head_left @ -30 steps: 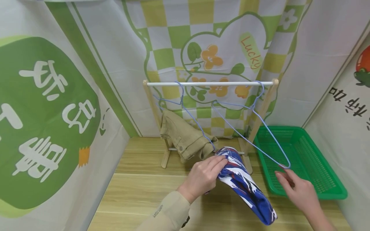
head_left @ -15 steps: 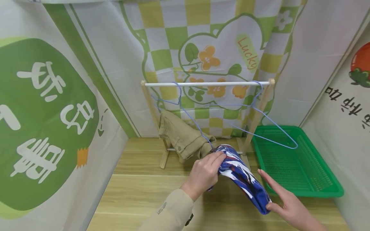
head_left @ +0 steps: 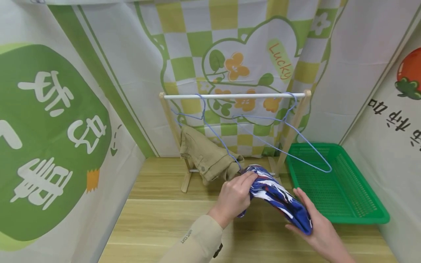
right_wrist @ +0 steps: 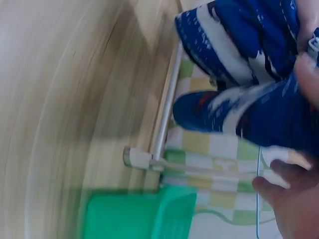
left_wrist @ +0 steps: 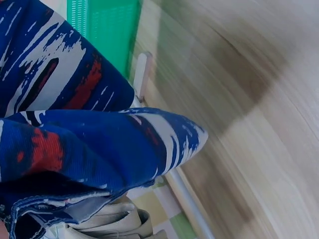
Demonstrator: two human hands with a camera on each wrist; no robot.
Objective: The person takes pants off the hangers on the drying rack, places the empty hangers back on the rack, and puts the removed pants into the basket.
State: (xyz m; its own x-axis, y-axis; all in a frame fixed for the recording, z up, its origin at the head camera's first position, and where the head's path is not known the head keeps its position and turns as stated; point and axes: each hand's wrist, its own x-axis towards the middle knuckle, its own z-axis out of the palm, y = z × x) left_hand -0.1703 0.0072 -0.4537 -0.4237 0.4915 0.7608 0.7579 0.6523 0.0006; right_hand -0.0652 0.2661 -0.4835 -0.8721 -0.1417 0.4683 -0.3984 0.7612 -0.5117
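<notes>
A pair of blue, white and red patterned shorts (head_left: 277, 195) hangs slantwise in front of the rack. My left hand (head_left: 231, 199) grips them at their upper left end, fingers over the cloth. At the lower right end my right hand (head_left: 317, 228) straddles the fabric, thumb on one side and straight fingers on the other. Both legs of the shorts (left_wrist: 114, 144) point away from the hand in the left wrist view. The right fingers (right_wrist: 284, 184) stand slightly apart from the cloth in the right wrist view. A bare blue hanger (head_left: 296, 155) hangs just beyond.
Khaki trousers (head_left: 207, 155) hang from another blue hanger (head_left: 218, 135) at the left of the wooden rack (head_left: 297, 120), under its white rod (head_left: 243, 96). A green basket (head_left: 371, 199) stands at the right on the wood-grain table (head_left: 158, 223).
My right hand has let go of the right hanger's corner and come down to the lower end of the shorts. The hanger has swung back. The shorts' lower end has risen slightly.
</notes>
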